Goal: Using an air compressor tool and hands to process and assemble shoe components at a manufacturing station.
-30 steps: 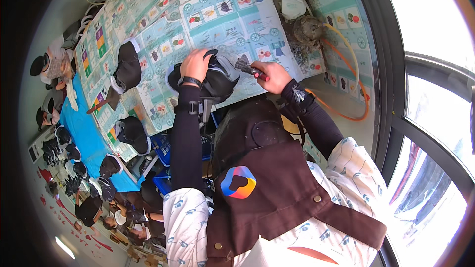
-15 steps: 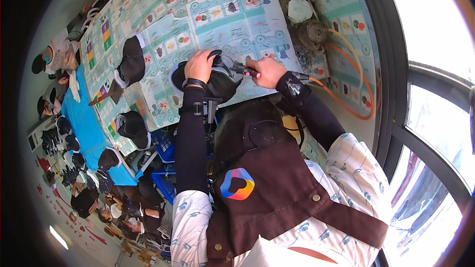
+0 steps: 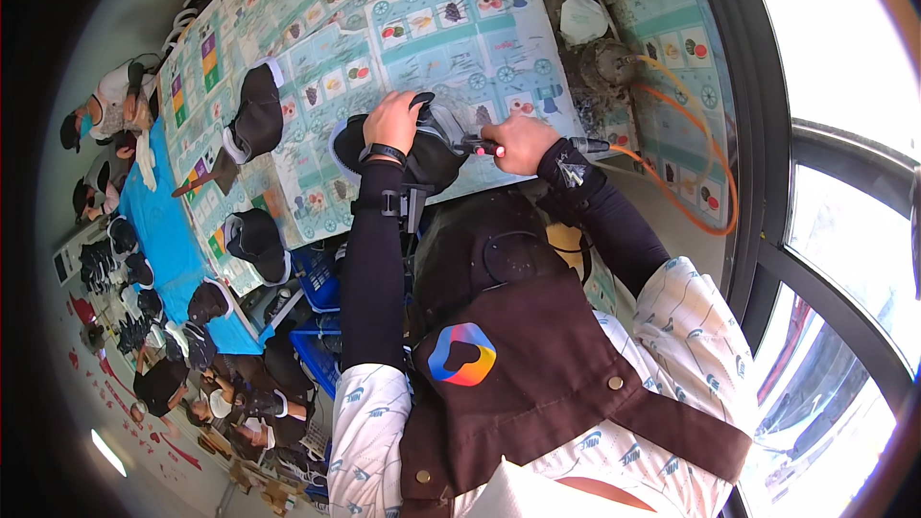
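Note:
Over the near edge of the covered table, my left hand [image 3: 391, 123] is closed on a black shoe [image 3: 434, 161] with a pale grey sole edge, its fingers near the upper end. My right hand [image 3: 523, 144] grips a slim dark air tool [image 3: 477, 146] fed by an orange hose [image 3: 662, 168]. The tool's front end points left at the shoe's grey edge; whether it touches is too small to tell. To the left stand another black shoe [image 3: 257, 115] with a white sole edge and a third one [image 3: 255, 242].
Patterned sheets cover the table [image 3: 422, 58]. A brown-handled scraper-like tool [image 3: 216, 176] lies left. A white mask-like cup [image 3: 582, 17] sits at the back right, near a round dirty metal part [image 3: 609, 62]. Blue crates [image 3: 317, 278] are below the table's near edge. Other people work far left.
My right hand has turned slightly, and the tool's front end now sits a little lower against the shoe. The orange hose has swung outward. My left hand keeps its hold.

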Motion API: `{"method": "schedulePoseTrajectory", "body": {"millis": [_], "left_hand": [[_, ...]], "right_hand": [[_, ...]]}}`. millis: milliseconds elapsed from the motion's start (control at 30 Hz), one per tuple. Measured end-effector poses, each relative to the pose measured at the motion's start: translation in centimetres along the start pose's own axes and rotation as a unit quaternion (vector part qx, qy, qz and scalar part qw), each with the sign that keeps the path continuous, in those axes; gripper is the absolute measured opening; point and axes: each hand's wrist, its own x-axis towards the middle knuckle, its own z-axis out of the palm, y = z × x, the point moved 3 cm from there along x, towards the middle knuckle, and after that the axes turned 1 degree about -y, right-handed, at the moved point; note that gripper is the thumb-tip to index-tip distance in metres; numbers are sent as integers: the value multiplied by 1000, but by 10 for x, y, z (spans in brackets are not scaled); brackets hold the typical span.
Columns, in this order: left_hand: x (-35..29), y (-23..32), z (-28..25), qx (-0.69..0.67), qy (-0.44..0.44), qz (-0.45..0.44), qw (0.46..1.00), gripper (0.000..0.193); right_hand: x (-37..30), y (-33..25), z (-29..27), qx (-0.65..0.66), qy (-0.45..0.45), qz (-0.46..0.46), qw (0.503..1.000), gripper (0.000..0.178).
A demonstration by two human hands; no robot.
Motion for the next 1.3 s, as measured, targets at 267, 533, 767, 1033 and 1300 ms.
{"method": "schedulePoseTrajectory", "body": {"millis": [267, 533, 767, 1033, 1300], "left_hand": [[-42, -4, -90, 250, 149, 36, 956, 27], [-5, -21, -66, 188, 72, 102, 974, 40], [13, -26, -27, -17, 33, 92, 995, 23], [8, -20, -28, -41, 27, 68, 996, 23], [-13, -36, -37, -78, 45, 32, 995, 21]], "right_hand": [[-16, 4, -28, 224, 105, -9, 969, 30], [-1, -15, 5, 185, 115, 10, 976, 31], [27, -22, 47, 204, 131, 22, 970, 26], [60, -17, 79, 191, 166, 81, 964, 24], [61, -15, 87, 216, 138, 90, 962, 25]]}}
